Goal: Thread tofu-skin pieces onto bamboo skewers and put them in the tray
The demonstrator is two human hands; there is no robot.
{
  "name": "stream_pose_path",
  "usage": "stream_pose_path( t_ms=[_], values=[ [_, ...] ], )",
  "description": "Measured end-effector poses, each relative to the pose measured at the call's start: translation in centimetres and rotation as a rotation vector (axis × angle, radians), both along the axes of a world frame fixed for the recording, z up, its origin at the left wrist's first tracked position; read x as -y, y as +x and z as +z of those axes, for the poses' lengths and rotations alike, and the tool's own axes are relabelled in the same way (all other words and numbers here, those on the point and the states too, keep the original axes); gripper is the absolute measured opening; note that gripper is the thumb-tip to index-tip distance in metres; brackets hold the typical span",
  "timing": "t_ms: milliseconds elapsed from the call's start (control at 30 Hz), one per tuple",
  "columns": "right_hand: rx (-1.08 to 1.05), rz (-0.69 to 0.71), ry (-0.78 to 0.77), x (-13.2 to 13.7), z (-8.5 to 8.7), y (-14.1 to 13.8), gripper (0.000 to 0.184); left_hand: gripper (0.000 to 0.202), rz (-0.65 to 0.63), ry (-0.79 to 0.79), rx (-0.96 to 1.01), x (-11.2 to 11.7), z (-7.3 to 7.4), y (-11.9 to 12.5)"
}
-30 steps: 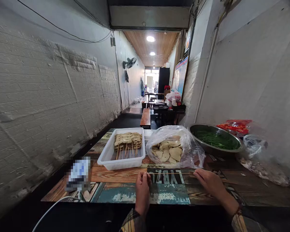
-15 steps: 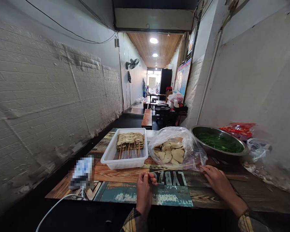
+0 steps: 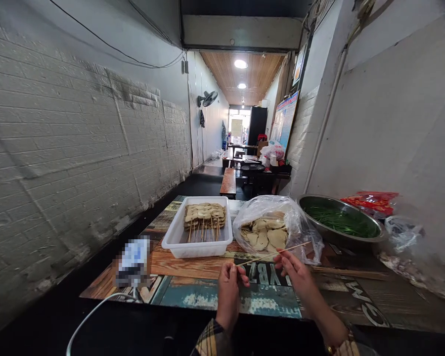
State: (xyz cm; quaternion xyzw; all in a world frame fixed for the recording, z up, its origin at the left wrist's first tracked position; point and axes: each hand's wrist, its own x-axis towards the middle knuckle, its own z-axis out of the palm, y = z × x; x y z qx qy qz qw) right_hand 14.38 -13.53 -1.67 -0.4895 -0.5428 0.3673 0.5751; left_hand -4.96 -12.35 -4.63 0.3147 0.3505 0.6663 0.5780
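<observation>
My left hand (image 3: 229, 291) is closed in a pinch on one end of a thin wooden skewer (image 3: 259, 258), which slants up to the right. Partway along the skewer, the curled fingertips of my right hand (image 3: 294, 274) meet it. Just beyond is a clear plastic bag (image 3: 298, 222), its mouth open on a heap of flat, pale tan slices (image 3: 261, 235). Left of the bag, a white plastic tray (image 3: 197, 251) contains stacked skewers threaded with similar folded slices (image 3: 205, 212), their bare sticks pointing toward me.
A steel basin (image 3: 363, 241) with long green vegetables in water stands at the right, near a red package (image 3: 374, 201) and more clear plastic (image 3: 404, 230). Loose skewers (image 3: 348, 271) lie right of my right hand. A blurred device (image 3: 133, 262) with a white cable sits at the table's left.
My right hand has moved left, from beyond the skewer's far end to partway along it. My left hand keeps its pinch, and the skewer tilts up slightly more. The view has shifted a little.
</observation>
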Motion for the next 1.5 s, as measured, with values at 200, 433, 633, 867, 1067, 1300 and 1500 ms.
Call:
stream_pose_path(
  t_ms=[200, 433, 633, 867, 1067, 1300, 1500],
  values=[
    [-0.257, -0.102, -0.012, -0.3, 2.4, 0.0, 0.042, 0.035, -0.108, 0.019, -0.138, 0.4, 0.2, 0.0],
    [-0.439, -0.169, 0.053, -1.2, 4.1, 0.8, 0.027, 0.034, -0.187, 0.077, -0.384, 0.4, 0.1, 0.2],
    [-0.298, -0.207, 0.011, -0.5, 3.2, 2.4, 0.039, 0.028, -0.171, 0.025, -0.383, 0.5, 0.7, 0.3],
    [0.142, -0.11, -0.132, 1.8, -2.4, 2.4, 0.043, 0.028, -0.187, -0.01, -0.445, 0.4, 1.3, 0.4],
    [0.24, -0.115, -0.097, 2.1, -3.2, 2.5, 0.038, 0.027, -0.228, -0.006, -0.553, -1.6, 3.7, 0.4],
    [0.079, -0.121, -0.094, 2.1, -3.1, 2.8, 0.035, 0.018, -0.172, 0.169, -0.944, -7.7, 6.5, 2.8],
    [0.044, -0.142, -0.068, 2.0, -2.7, 2.8, 0.032, 0.022, -0.214, 0.413, -1.516, -11.6, 6.0, 8.4]
  ],
)
